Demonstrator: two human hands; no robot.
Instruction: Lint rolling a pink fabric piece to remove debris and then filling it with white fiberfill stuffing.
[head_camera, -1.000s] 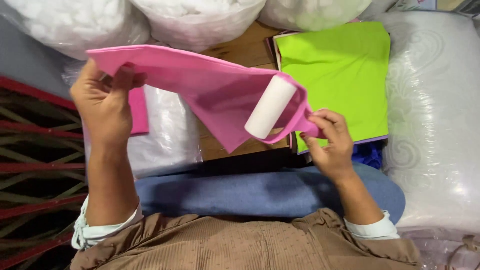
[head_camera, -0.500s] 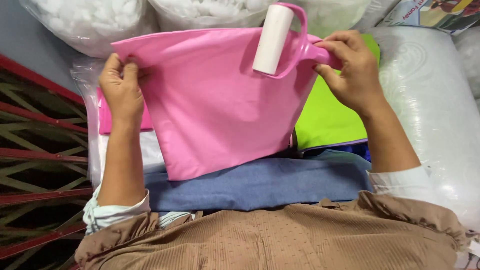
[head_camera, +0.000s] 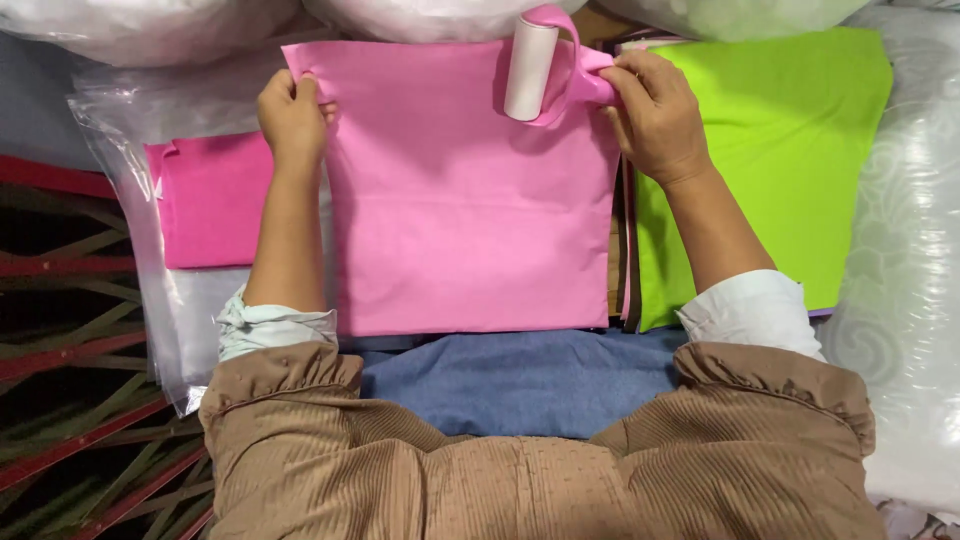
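Note:
A flat pink fabric bag (head_camera: 460, 210) hangs spread out in front of me over my lap. My left hand (head_camera: 291, 112) pinches its top left corner. My right hand (head_camera: 652, 112) grips the top right corner by the pink handle loop. A white roll (head_camera: 529, 68) sits inside that loop, just left of my right hand.
A stack of lime green fabric (head_camera: 790, 150) lies to the right. A darker pink folded piece (head_camera: 205, 200) rests in a clear plastic bag (head_camera: 120, 150) on the left. Big clear sacks of white stuffing (head_camera: 150, 25) stand beyond. A red metal rack (head_camera: 70, 360) is lower left.
The pink bag went from twisted and folded to held flat and squared. Both hands rose and moved apart to its top corners, and the white roll moved up with the handle.

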